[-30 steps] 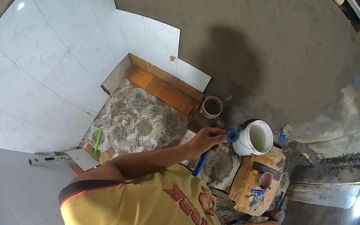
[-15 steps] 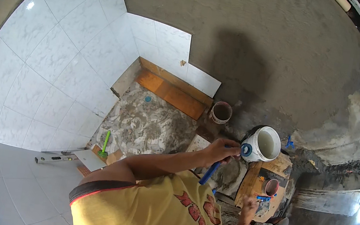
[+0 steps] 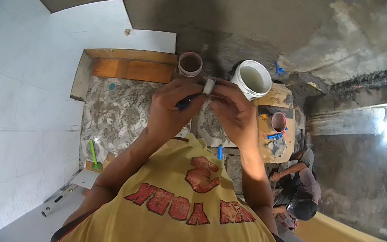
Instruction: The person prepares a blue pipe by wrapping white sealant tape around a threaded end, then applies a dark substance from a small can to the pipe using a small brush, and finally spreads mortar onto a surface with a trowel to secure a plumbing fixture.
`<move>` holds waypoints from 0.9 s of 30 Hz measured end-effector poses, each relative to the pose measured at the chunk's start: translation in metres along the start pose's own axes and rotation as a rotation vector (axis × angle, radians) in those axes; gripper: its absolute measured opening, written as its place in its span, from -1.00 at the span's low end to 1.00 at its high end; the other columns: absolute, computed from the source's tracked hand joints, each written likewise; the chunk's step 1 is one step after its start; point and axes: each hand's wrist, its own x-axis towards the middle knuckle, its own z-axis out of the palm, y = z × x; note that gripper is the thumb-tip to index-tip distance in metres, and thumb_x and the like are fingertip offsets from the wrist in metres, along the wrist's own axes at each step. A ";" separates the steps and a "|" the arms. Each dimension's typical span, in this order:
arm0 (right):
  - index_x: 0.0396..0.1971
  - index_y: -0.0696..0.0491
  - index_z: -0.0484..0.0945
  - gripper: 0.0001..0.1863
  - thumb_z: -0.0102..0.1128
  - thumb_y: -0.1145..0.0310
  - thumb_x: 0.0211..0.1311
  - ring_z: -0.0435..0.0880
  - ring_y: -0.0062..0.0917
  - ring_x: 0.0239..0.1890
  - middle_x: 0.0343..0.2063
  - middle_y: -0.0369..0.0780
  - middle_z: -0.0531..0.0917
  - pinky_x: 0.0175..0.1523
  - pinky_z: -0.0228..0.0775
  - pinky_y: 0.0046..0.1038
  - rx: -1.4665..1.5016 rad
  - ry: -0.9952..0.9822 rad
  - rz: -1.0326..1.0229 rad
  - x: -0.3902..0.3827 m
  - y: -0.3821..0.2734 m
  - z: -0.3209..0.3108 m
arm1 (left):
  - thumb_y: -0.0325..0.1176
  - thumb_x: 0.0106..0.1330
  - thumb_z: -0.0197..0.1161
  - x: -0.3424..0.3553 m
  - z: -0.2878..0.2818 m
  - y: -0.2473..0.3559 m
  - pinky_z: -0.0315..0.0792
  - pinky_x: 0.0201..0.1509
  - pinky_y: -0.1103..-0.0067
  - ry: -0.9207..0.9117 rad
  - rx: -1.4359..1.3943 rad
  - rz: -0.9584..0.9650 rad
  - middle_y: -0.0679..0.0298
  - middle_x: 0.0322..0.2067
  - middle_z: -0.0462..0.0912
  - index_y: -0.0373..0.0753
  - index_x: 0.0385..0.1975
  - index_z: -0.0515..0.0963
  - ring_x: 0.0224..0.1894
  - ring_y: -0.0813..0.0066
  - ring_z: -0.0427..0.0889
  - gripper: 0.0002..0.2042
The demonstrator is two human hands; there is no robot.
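Note:
My left hand point(image 3: 171, 103) and my right hand point(image 3: 236, 112) meet at chest height, both closed around a small grey ring-like piece point(image 3: 208, 87). A dark blue piece point(image 3: 184, 102) shows among my left fingers, its shape mostly hidden. Beyond my hands stand a small mortar-stained bucket point(image 3: 190, 64) and a white bucket point(image 3: 251, 81) of cloudy water. Below them, a blue cylinder point(image 3: 220, 152) lies on the rough mortar-smeared floor point(image 3: 116, 105). At the right, a dirty board point(image 3: 278, 148) holds a pink-rimmed cup point(image 3: 278, 121) and blue tools point(image 3: 275, 136).
White tiled wall point(image 3: 17, 111) at left meets grey plastered wall point(image 3: 292, 16). A wooden board point(image 3: 131, 69) lines the corner, with a green-handled tool point(image 3: 93, 151) and spirit level point(image 3: 57, 201) at left. A co-worker point(image 3: 300, 185) in a dark cap crouches at lower right.
My right hand has risen from the lower right to join my left on the held piece. The view has turned, bringing the co-worker more fully into sight.

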 end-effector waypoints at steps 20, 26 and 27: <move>-0.14 0.19 0.64 -0.81 0.27 0.62 0.25 0.58 -0.55 0.06 0.16 -0.15 0.53 0.11 0.49 -0.46 -0.153 0.246 -0.064 -0.038 -0.005 -0.035 | -0.42 0.36 0.33 0.008 0.029 0.006 0.44 -0.38 0.72 -0.201 -0.425 -0.094 0.29 -0.29 0.71 -0.28 -0.09 0.62 -0.45 0.71 0.53 -0.81; -0.10 0.19 0.63 -0.81 0.23 0.59 0.31 0.61 -0.55 0.00 0.04 -0.16 0.62 0.10 0.51 -0.42 0.234 0.249 -0.002 -0.036 -0.005 -0.035 | -0.39 0.35 0.34 0.014 0.030 0.000 0.43 -0.40 0.71 -0.323 -0.401 -0.162 0.33 -0.37 0.66 -0.27 -0.01 0.59 -0.48 0.72 0.50 -0.74; -0.10 0.19 0.63 -0.82 0.23 0.57 0.32 0.63 -0.55 -0.03 -0.02 -0.18 0.65 0.10 0.52 -0.42 0.329 0.253 0.048 -0.034 -0.007 -0.035 | -0.37 0.35 0.33 0.016 0.027 0.001 0.43 -0.41 0.70 -0.397 -0.320 -0.246 0.34 -0.39 0.63 -0.27 0.02 0.58 -0.49 0.72 0.50 -0.71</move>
